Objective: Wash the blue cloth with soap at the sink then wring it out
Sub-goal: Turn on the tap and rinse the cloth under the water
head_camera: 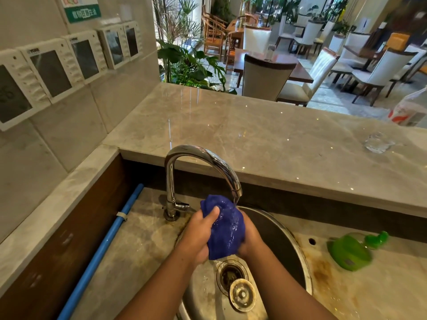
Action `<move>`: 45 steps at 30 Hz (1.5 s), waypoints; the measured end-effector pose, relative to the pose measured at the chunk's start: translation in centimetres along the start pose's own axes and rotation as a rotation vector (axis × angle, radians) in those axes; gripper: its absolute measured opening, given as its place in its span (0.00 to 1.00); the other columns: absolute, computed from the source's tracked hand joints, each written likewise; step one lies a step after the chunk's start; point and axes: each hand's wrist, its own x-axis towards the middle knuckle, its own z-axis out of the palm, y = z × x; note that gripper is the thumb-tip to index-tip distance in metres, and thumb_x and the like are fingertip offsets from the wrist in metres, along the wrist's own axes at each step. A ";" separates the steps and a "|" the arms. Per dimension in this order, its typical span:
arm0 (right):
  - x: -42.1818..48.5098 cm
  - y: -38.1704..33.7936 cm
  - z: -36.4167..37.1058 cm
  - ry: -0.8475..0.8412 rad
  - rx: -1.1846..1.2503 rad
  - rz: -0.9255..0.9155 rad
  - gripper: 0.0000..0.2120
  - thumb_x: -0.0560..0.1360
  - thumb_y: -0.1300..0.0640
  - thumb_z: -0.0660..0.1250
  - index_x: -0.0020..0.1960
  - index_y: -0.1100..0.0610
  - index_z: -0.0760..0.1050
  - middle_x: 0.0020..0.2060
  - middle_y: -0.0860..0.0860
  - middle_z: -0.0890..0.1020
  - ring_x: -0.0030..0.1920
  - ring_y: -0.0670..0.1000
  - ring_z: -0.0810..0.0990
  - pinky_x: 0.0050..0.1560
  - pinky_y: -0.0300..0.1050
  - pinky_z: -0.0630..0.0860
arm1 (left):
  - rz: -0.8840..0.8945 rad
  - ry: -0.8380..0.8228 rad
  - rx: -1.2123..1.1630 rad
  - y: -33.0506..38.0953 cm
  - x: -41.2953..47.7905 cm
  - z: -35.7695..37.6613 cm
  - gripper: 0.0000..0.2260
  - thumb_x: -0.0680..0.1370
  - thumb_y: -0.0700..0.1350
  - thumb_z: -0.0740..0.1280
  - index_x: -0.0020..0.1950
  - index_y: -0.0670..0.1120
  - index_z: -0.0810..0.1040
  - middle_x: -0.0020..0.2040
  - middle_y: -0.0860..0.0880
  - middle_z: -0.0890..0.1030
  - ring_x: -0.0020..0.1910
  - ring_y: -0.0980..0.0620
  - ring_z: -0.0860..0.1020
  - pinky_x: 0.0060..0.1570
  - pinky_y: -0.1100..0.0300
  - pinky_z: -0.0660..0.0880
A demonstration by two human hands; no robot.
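The wet blue cloth (225, 229) is bunched into a ball between both hands, over the round steel sink (284, 236). My left hand (198, 236) grips its left side, thumb pressed on top. My right hand (250, 239) holds the right side, mostly hidden behind the cloth. Water runs from the curved chrome tap (196, 153) onto the top of the cloth. A green soap bottle (351, 250) lies on its side on the counter to the right of the sink.
The drain (231, 273) is open, its strainer plug (242, 294) lying beside it in the basin. A blue pipe (108, 239) runs along the left counter. On the raised marble ledge (254, 135) behind are a glass (377, 143) and a plastic bag (409, 109).
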 end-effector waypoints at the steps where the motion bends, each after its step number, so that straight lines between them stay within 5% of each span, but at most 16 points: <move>1: 0.1 0.1 -0.3 0.000 0.012 0.010 0.18 0.82 0.47 0.60 0.53 0.61 0.78 0.41 0.61 0.86 0.44 0.59 0.84 0.41 0.54 0.78 | -0.023 -0.012 -0.031 0.2 0.1 -0.1 0.10 0.82 0.43 0.65 0.63 0.46 0.78 0.58 0.41 0.84 0.58 0.40 0.82 0.61 0.37 0.77; 6: 0.4 0.9 -1.5 -0.090 0.194 0.152 0.36 0.76 0.30 0.58 0.62 0.61 0.79 0.59 0.67 0.81 0.61 0.68 0.77 0.58 0.66 0.73 | -0.093 -0.064 -0.102 0.5 0.5 -0.9 0.11 0.81 0.40 0.66 0.64 0.45 0.78 0.57 0.40 0.85 0.58 0.39 0.82 0.56 0.41 0.79; 9: 0.0 0.2 -1.6 -0.139 0.192 0.091 0.29 0.76 0.36 0.64 0.63 0.60 0.79 0.61 0.65 0.81 0.62 0.66 0.78 0.61 0.65 0.74 | -0.096 -0.004 -0.055 0.3 1.2 -1.6 0.12 0.82 0.42 0.66 0.65 0.45 0.76 0.58 0.40 0.84 0.56 0.39 0.83 0.54 0.41 0.80; 14: -0.6 -0.7 -0.9 0.064 -0.281 -0.266 0.13 0.77 0.57 0.69 0.61 0.59 0.76 0.52 0.59 0.86 0.51 0.58 0.86 0.55 0.59 0.81 | -0.100 0.068 0.036 0.1 2.0 -1.7 0.12 0.83 0.46 0.65 0.66 0.45 0.76 0.56 0.41 0.85 0.53 0.41 0.85 0.44 0.45 0.82; 19: -2.1 1.2 0.9 0.168 -0.647 -0.702 0.03 0.79 0.56 0.67 0.52 0.54 0.77 0.47 0.53 0.85 0.47 0.50 0.85 0.54 0.52 0.82 | -0.189 0.031 -0.198 0.3 1.9 -0.5 0.12 0.84 0.47 0.62 0.65 0.45 0.78 0.59 0.40 0.84 0.57 0.40 0.81 0.48 0.44 0.77; 23: -1.3 3.1 2.4 0.252 -0.874 -0.874 0.08 0.78 0.44 0.65 0.49 0.48 0.76 0.42 0.46 0.83 0.43 0.45 0.82 0.49 0.48 0.80 | -0.257 -0.045 -0.307 -1.4 1.2 1.2 0.18 0.83 0.51 0.61 0.65 0.42 0.79 0.53 0.40 0.86 0.55 0.43 0.82 0.50 0.51 0.77; 27: 1.3 1.2 0.8 0.471 -0.955 -0.827 0.23 0.73 0.32 0.53 0.50 0.50 0.72 0.41 0.49 0.82 0.41 0.52 0.82 0.45 0.57 0.80 | -0.294 -0.075 -0.225 -2.8 1.2 1.2 0.17 0.84 0.51 0.60 0.67 0.44 0.79 0.56 0.41 0.86 0.59 0.42 0.82 0.55 0.48 0.78; 30: 2.4 -0.4 -0.6 0.518 -0.936 -0.724 0.16 0.80 0.40 0.56 0.52 0.52 0.72 0.43 0.51 0.81 0.43 0.53 0.82 0.48 0.59 0.81 | -0.296 -0.105 -0.198 -3.1 1.0 0.6 0.16 0.82 0.49 0.63 0.67 0.45 0.77 0.60 0.40 0.84 0.61 0.40 0.81 0.61 0.43 0.76; 33: 2.2 -0.6 -1.2 0.491 -0.840 -0.719 0.08 0.82 0.48 0.60 0.51 0.53 0.72 0.43 0.51 0.81 0.42 0.50 0.81 0.47 0.52 0.80 | -0.245 -0.060 -0.170 -2.5 1.5 0.4 0.15 0.83 0.48 0.63 0.67 0.44 0.76 0.60 0.40 0.84 0.59 0.41 0.81 0.57 0.43 0.77; 37: 0.3 1.7 -0.4 0.325 -0.734 -0.803 0.08 0.82 0.52 0.63 0.46 0.53 0.75 0.37 0.49 0.81 0.36 0.42 0.79 0.39 0.39 0.75 | -0.335 -0.022 -0.260 -1.4 2.1 0.3 0.19 0.84 0.53 0.60 0.68 0.43 0.77 0.65 0.39 0.81 0.65 0.40 0.77 0.67 0.42 0.71; 41: 0.3 3.8 0.9 0.311 -0.985 -0.915 0.09 0.80 0.47 0.62 0.50 0.52 0.74 0.39 0.47 0.82 0.40 0.48 0.81 0.43 0.48 0.77 | -0.319 -0.048 -0.267 -1.8 2.0 0.8 0.19 0.82 0.54 0.62 0.62 0.42 0.81 0.50 0.42 0.87 0.53 0.45 0.83 0.51 0.51 0.77; 45: 2.5 1.1 -0.2 0.452 -1.112 -0.794 0.15 0.81 0.45 0.61 0.58 0.56 0.72 0.45 0.53 0.83 0.45 0.55 0.82 0.48 0.56 0.79 | -0.336 -0.080 -0.274 -2.3 0.8 0.7 0.18 0.83 0.52 0.61 0.65 0.42 0.80 0.53 0.39 0.86 0.56 0.40 0.82 0.55 0.46 0.77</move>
